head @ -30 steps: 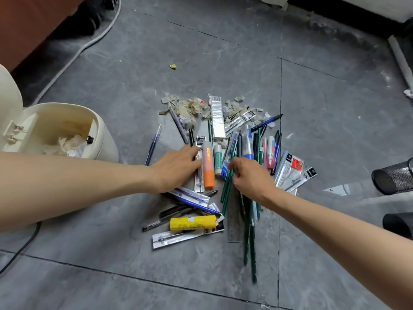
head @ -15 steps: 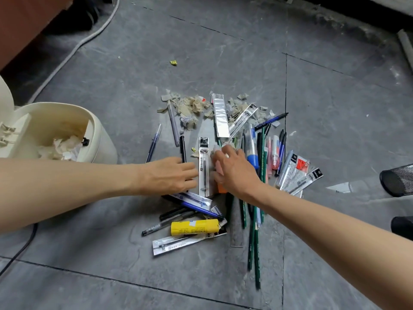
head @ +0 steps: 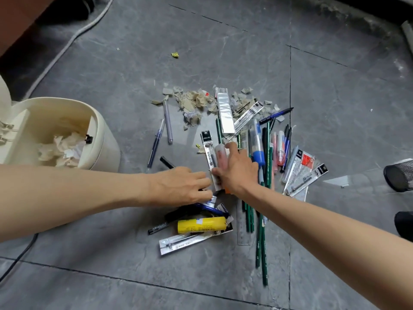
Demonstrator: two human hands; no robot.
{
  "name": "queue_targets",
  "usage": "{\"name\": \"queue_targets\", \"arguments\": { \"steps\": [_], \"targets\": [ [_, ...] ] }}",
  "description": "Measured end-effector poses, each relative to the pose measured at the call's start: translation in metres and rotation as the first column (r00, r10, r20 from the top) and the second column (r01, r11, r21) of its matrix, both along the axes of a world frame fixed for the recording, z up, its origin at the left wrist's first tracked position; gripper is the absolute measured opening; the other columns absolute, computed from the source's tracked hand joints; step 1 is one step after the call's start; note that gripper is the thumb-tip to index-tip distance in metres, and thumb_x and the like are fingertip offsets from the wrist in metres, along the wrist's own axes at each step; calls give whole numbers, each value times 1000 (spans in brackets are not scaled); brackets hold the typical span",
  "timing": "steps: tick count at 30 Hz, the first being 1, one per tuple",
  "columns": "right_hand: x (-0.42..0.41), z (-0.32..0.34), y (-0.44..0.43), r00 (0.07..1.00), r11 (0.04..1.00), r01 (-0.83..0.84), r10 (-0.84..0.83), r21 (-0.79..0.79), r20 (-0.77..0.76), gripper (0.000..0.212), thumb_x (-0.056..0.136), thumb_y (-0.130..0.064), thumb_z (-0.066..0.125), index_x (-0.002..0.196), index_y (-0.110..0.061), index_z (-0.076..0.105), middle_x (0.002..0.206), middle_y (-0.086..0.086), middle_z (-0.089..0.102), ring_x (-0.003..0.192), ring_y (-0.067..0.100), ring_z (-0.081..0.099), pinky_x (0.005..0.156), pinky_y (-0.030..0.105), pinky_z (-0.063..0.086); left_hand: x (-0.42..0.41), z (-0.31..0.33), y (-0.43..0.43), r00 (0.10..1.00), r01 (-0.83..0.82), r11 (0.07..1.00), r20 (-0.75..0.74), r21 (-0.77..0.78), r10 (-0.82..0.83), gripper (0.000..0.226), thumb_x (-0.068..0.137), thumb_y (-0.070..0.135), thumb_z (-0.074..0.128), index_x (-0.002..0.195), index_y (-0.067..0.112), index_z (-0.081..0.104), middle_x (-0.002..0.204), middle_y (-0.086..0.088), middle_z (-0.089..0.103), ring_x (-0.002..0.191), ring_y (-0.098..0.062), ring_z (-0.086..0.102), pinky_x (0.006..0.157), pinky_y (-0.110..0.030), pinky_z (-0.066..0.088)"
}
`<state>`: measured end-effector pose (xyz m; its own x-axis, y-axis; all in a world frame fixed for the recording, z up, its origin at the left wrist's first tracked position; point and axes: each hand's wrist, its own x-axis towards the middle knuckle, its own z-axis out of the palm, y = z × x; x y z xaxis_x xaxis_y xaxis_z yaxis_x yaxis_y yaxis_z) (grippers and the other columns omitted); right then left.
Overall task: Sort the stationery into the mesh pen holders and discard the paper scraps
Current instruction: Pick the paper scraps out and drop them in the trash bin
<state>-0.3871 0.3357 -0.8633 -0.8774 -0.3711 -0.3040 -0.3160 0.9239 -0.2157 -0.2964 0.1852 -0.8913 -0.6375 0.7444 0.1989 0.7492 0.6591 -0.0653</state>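
Hands have closed in: your R hand point(head: 237, 173) has left the green pencils point(head: 261, 242) and now curls over the orange highlighter point(head: 220, 153), right of the cream bin point(head: 107, 148). L hand point(head: 181, 186) rests on the pile beside it; can't tell if it's pinching anything. Mesh holders point(head: 399, 175) sit far right of the bin. Sorting has barely begun, and the scraps point(head: 196, 101) up-right of the bin look untouched.

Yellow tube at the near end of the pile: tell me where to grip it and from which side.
Grip the yellow tube across its middle, coming down from above, thumb on the near side, fingers on the far. It lies on its side, long axis left to right, partly on a silver packet, with its top uncovered. A blue pen lies close behind it, so keep the fingers shallow.
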Motion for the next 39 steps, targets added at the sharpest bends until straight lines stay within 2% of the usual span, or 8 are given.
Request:
{"name": "queue_targets", "arguments": {
  "steps": [4,8,12,17,26,31,34,39],
  "targets": [
    [-10,8,7,986,987,59,-35,-149,164,69,78,-25,72,136,-18,34,126,6,58,101,24,58,83,35,40,1,3,5,957,-228,972,193,46,216,12,91,26,46,85,16,43,75,-3,48,62,-21,49,34,-29,30],
    [-19,19,15,897,880,316,-155,-354,415,54,85,-7,63,133,-12,39,109,8,56,77,17,60,63,30,53,-15,13,13,858,-443,896,273,-32,435,22,82,3,51,100,15,47,90,-4,43,72,-21,42,41,-25,11],
    [-22,35,26,782,737,525,-222,-425,582,28,92,-18,59,115,-1,55,84,6,56,66,13,54,57,24,47,-37,23,13,931,-298,945,177,-133,319,31,79,-1,53,109,7,54,95,-9,47,72,-18,37,44,-27,20],
    [-24,44,46,510,568,750,-173,-338,842,37,95,-41,49,106,-7,58,78,9,63,64,17,61,57,24,51,-57,26,36,989,17,885,139,-466,54,27,94,7,43,120,3,51,110,-11,46,93,-23,48,57,-29,39],
    [-25,49,74,477,428,840,-292,-333,829,26,84,-3,57,110,-3,57,83,10,60,64,17,60,56,28,52,-65,19,48,987,149,828,31,-540,-157,19,95,9,43,112,4,50,100,-12,50,82,-23,48,52,-32,40],
    [-20,51,85,460,470,839,-347,-273,817,24,86,-14,66,103,-2,55,81,12,60,63,19,60,57,30,53,-60,34,32,987,145,968,-38,-203,-156,19,84,4,50,98,10,38,78,-9,51,62,-19,47,42,-32,46],
    [-17,53,90,390,476,853,-313,-212,866,26,93,-29,58,96,-4,55,78,14,61,58,20,62,50,27,52,-49,51,29,997,-75,991,35,115,71,14,80,-1,50,90,7,45,67,0,47,52,-12,39,36,-17,32],
    [-15,57,90,354,517,835,-243,-189,903,38,94,-42,52,88,-4,56,85,19,65,62,23,69,51,28,56,-34,81,45,752,-653,555,532,516,390,15,97,20,47,110,14,47,70,7,55,55,-20,53,52,-35,44]
  ]
}}
